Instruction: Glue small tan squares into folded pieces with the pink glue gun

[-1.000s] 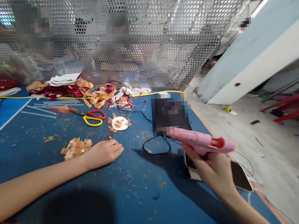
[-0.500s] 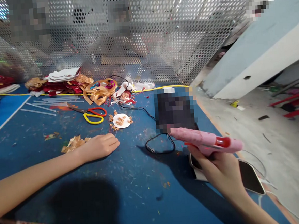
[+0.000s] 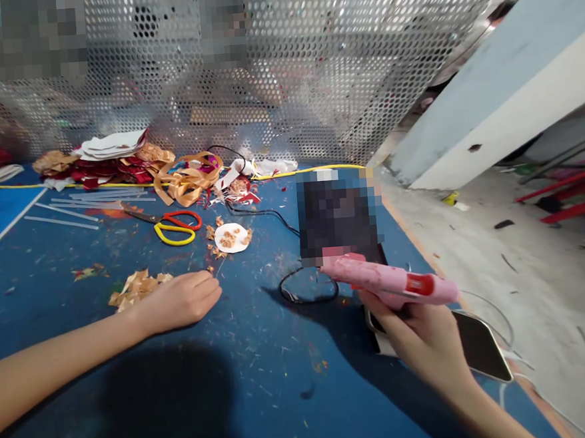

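My right hand (image 3: 421, 337) grips a pink hot glue gun (image 3: 384, 276) above the table, its nozzle pointing left. Below it a black cord (image 3: 284, 293) loops on the tabletop. My left hand (image 3: 182, 300) rests low over the blue table with its fingers curled closed; whatever they hold is hidden. Tan ribbon pieces (image 3: 136, 288) lie in a heap beside that wrist. Just beyond the fingers is a white disc (image 3: 232, 238) with brownish scraps on and around it. Scissors (image 3: 177, 227) with red and yellow handles lie open farther back.
Clear glue sticks (image 3: 62, 222) and a coil of gold ribbon (image 3: 184, 180) lie toward the back, near stacked red and white fabric pieces (image 3: 112, 158). A phone (image 3: 482, 346) sits by the right edge, near a blurred dark object (image 3: 340, 219). Perforated metal mesh (image 3: 283, 79) stands behind.
The whole view has shifted slightly, moving things a little left. The glue gun stays in my right hand, and my left hand remains curled at about the same spot.
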`<state>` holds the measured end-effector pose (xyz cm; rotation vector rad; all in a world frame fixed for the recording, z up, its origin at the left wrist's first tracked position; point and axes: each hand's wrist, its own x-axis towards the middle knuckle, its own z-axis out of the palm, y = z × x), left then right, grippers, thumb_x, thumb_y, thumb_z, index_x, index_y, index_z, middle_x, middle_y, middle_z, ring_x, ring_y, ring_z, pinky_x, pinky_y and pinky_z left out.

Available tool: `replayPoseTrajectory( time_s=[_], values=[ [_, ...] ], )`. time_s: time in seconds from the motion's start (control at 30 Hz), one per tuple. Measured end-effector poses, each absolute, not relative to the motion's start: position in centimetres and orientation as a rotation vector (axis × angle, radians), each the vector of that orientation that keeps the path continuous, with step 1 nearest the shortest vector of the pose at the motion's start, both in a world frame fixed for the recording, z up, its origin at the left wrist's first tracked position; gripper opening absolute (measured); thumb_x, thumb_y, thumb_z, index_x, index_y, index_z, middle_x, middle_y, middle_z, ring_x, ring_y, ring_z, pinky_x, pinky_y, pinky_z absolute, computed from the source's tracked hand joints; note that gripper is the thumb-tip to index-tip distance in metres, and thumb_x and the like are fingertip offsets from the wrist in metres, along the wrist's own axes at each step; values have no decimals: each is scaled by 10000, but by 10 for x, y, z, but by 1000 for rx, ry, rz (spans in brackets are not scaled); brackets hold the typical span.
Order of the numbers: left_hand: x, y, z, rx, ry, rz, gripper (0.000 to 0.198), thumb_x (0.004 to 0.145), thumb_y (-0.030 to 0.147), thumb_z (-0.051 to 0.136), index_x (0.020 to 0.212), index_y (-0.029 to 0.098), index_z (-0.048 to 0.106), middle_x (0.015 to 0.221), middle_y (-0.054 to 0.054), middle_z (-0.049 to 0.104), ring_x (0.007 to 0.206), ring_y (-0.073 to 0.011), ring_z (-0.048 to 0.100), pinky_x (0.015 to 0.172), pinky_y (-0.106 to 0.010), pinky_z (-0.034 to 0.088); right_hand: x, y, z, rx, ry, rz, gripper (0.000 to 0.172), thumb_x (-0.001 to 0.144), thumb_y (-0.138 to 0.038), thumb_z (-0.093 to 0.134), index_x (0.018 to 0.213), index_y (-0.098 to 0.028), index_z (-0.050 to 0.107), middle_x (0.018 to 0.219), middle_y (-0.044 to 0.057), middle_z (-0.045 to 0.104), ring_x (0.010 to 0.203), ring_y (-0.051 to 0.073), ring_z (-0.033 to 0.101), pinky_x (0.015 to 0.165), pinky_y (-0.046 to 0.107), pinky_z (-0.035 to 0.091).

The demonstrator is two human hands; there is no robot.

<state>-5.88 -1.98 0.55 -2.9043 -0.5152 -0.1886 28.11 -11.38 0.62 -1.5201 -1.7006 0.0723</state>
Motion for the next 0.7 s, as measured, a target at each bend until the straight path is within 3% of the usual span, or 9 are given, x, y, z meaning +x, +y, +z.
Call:
replayPoseTrajectory(
  time_s=[0.2,0.43,0.57,0.7],
  values=[
    [-43,-17,6,-2848,-624,81,170,892,35,460,881,126,603,831,-62,617,784,-196,550,700,-304,455,279,-113,3,-1495,-1758,96,203,872,-315,549,702,-207,578,540,-14,555,469,158,525,459,255,404],
    [-37,-11,12,-2885,-895,109,192,917,75,403,826,139,560,800,-70,582,725,-192,520,627,-303,386,280,-114,3,-1471,-1769,59,194,881,-302,539,726,-194,581,578,-3,596,482,153,539,448,243,404],
    [-34,-3,48,-3246,-1317,-256,170,957,179,366,906,148,525,908,-60,612,810,-158,568,725,-272,430,281,-115,2,-1461,-1777,51,183,881,-300,544,739,-191,584,579,-4,595,489,150,540,466,242,418],
    [-18,5,67,-3361,-1590,-625,119,917,230,461,859,164,541,807,2,643,698,-116,591,653,-225,428,280,-114,1,-1450,-1760,74,152,879,-302,550,808,-184,612,668,21,649,565,167,590,523,254,457]
  ],
)
